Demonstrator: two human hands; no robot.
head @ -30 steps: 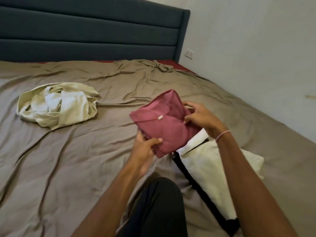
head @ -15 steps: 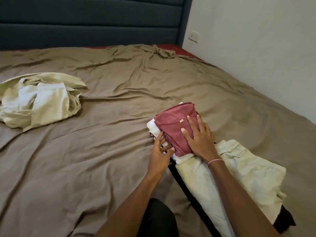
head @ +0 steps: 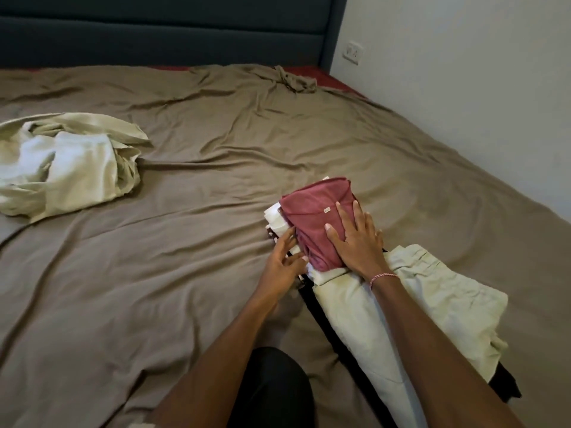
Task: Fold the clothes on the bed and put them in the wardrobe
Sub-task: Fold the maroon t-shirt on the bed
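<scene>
On the bed [head: 191, 288], toward 3 o'clock from centre, the folded maroon garment [head: 315, 214] lies on top of a pile [head: 275, 222]. The right hand [head: 358, 244], spread flat, presses it down, probably to settle the fold. The left hand [head: 282, 265], relaxed and gripping nothing, steadies the pile's 8 o'clock edge. The lower layers are hidden. 1 unfolded pale heap [head: 65, 168] waits at 9 o'clock.

You will find nothing legible here: the small pale tag [head: 327, 210] on the folded maroon garment [head: 310, 220], just beside your right hand [head: 355, 242], is too small to read.
</scene>
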